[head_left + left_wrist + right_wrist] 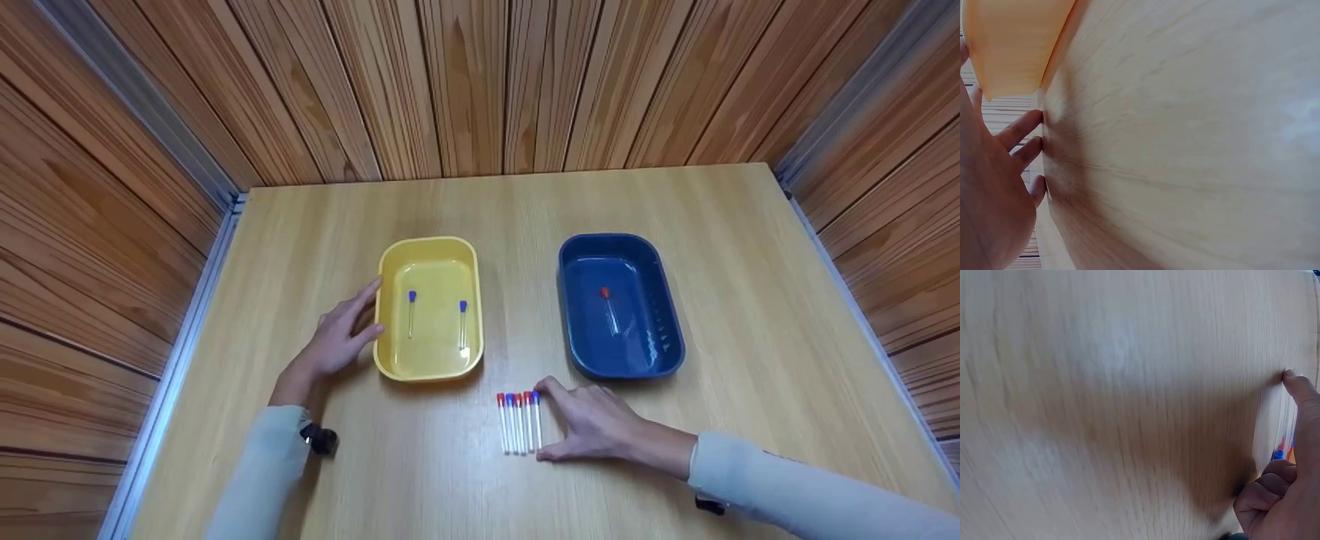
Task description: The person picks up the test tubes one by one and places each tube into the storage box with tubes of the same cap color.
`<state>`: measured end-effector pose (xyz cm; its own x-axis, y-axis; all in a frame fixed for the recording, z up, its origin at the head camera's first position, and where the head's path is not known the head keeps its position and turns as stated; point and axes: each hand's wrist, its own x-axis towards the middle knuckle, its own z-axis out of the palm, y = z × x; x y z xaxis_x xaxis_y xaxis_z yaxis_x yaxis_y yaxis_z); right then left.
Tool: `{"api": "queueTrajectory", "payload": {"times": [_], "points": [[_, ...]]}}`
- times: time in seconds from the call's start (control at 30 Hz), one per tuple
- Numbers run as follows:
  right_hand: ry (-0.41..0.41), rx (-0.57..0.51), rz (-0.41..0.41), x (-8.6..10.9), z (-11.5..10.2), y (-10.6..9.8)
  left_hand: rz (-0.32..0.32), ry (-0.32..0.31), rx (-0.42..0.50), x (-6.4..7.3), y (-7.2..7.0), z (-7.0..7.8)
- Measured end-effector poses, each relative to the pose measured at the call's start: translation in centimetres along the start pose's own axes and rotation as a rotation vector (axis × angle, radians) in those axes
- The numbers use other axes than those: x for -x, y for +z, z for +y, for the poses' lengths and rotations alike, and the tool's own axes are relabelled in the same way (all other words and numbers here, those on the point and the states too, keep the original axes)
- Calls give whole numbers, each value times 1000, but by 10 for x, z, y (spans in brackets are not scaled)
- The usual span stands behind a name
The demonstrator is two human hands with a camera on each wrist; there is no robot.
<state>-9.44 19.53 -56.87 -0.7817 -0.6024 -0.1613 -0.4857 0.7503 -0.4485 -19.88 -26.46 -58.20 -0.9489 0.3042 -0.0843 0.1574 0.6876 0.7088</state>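
Observation:
Several slim clear tubes [517, 427] with red or blue caps lie side by side in a row on the table. My right hand [596, 424] is at the row's right end, thumb and index finger spread at opposite ends of a blue-capped tube [537, 420]; whether they touch it is unclear. In the right wrist view, a blue cap [1278, 454] shows beyond bent fingers. My left hand [341, 334] rests its fingertips at the left side of a yellow tray [427, 373]. Inside that tray lie two blue-capped tubes [412, 311].
A dark blue tray [671, 352] stands to the right of the yellow one, holding one red-capped tube [609, 311]. Wood-panelled walls [480, 90] border the table [517, 217] at the back and both sides.

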Motion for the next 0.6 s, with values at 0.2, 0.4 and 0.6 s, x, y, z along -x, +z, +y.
{"api": "queueTrajectory", "payload": {"times": [0.2, 0.4, 0.6], "points": [[4, -12, -9, 0, 1, 0, -4, -10, 2, 0, 0, 1], [-14, -9, 4, 1, 2, 0, -3, -5, -1, 0, 1, 1], [-11, -37, 6, 1, 1, -5, 5, 0, 1, -1, 1, 0]]}}
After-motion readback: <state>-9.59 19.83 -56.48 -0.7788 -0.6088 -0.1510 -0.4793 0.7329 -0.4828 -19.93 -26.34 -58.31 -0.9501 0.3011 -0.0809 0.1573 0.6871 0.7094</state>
